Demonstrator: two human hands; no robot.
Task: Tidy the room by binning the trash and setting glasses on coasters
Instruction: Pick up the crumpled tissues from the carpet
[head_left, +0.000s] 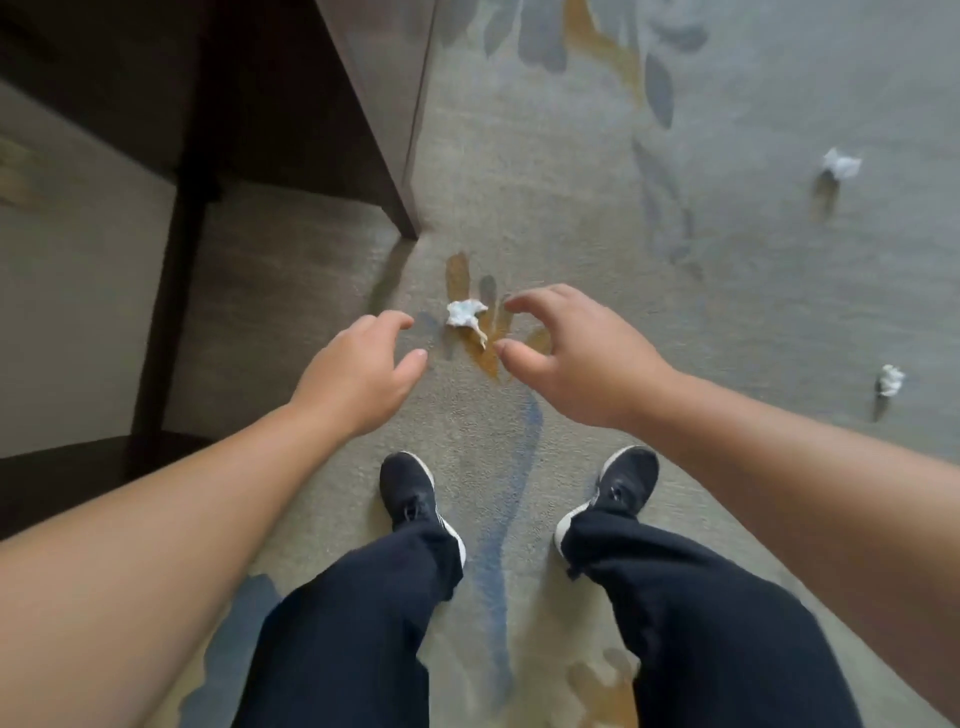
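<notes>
A small crumpled white tissue (464, 315) lies on the patterned carpet just ahead of my feet. My left hand (358, 370) hovers to its left with fingers curled and apart, holding nothing. My right hand (574, 349) hovers to its right, thumb and fingers spread in an open pinch, also holding nothing. Neither hand touches the tissue. Two more crumpled white tissues lie on the carpet to the right: one far (840, 163) and one nearer the right edge (890, 380).
A dark wooden cabinet (363, 104) stands at the upper left, its corner close behind the near tissue. A dark post and low shelf (171, 291) run down the left side. My black shoes (408, 491) stand on the carpet (727, 312) below the hands.
</notes>
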